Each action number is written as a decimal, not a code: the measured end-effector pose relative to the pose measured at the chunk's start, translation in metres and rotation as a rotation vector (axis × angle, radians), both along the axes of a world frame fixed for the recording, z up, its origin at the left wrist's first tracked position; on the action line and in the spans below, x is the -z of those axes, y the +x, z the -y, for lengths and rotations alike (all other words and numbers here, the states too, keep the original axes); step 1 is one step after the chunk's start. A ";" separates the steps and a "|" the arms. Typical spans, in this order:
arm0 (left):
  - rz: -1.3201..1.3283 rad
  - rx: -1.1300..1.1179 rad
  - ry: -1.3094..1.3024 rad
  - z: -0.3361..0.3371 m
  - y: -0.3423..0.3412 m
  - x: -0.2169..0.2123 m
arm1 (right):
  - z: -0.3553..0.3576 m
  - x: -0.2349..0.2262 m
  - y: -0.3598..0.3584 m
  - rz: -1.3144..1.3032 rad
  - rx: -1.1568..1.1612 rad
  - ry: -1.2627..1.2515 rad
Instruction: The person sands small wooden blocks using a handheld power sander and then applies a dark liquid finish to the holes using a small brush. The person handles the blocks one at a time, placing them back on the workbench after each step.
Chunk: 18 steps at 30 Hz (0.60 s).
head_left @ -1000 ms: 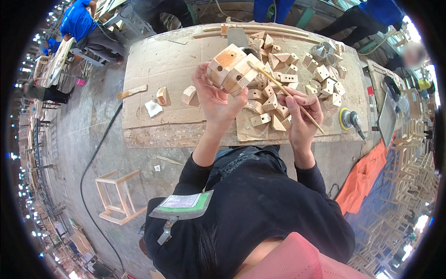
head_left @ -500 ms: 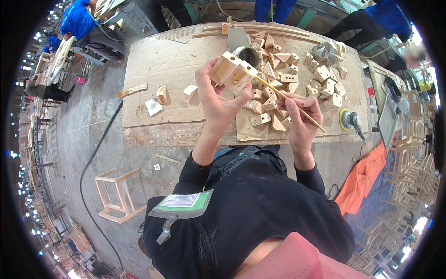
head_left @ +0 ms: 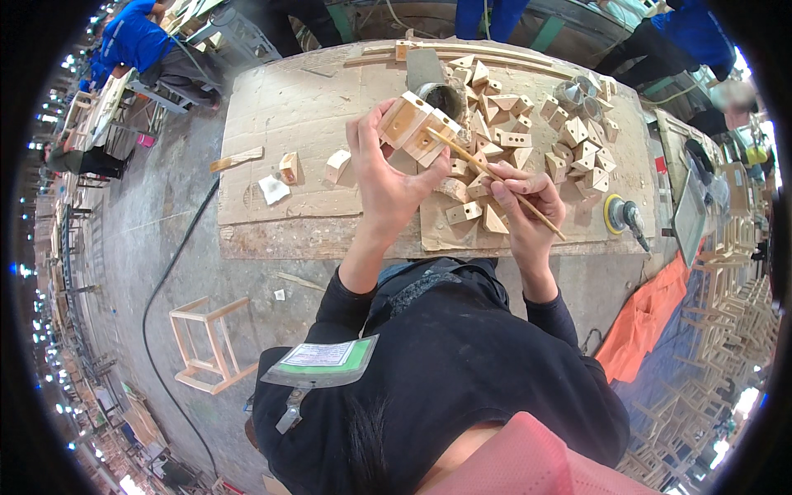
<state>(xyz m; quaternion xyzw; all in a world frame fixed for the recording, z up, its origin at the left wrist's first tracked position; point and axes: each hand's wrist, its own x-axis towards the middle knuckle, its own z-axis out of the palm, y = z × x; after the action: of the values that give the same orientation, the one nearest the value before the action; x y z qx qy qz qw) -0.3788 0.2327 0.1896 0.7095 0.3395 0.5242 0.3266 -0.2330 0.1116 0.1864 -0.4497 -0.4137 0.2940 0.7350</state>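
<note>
Now, a thin tan wooden stick (head_left: 464,153) points at pale drilled wooden blocks (head_left: 401,120).
Left hand (head_left: 384,186): fingers clasping the blocks; right hand (head_left: 532,206): fingers pinching the stick.

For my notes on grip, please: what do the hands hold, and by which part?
Left hand: drilled wooden blocks, by their outer sides. Right hand: a thin stick, near its middle.

Two hands hold wooden blocks (head_left: 399,120) and a thin stick (head_left: 498,176) above a cardboard-covered table (head_left: 285,91).
The left hand (head_left: 383,183) grips the blocks, which have drilled holes; the right hand (head_left: 532,205) holds the stick like a pen, its tip at the blocks. Just behind is a round container (head_left: 448,101). Many small wooden pieces (head_left: 574,130) lie to the right, near a sander (head_left: 630,216).
</note>
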 end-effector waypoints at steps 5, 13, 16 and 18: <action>-0.019 0.026 0.017 -0.003 -0.002 0.000 | 0.000 -0.003 -0.001 -0.065 -0.047 -0.044; 0.105 0.045 -0.107 -0.017 -0.011 0.019 | -0.031 -0.018 0.025 -0.021 0.118 -0.103; 0.250 0.026 -0.166 -0.023 -0.019 0.034 | -0.058 -0.017 0.046 0.219 0.134 -0.221; 0.260 -0.001 -0.199 -0.026 -0.024 0.037 | -0.077 -0.011 0.055 0.400 0.120 -0.297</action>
<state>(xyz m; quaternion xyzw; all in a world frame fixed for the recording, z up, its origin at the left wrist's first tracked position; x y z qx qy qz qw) -0.4025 0.2585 0.1531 0.5996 0.3448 0.5757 0.4360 -0.1778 0.1885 0.1970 -0.6255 -0.4758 0.2126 0.5806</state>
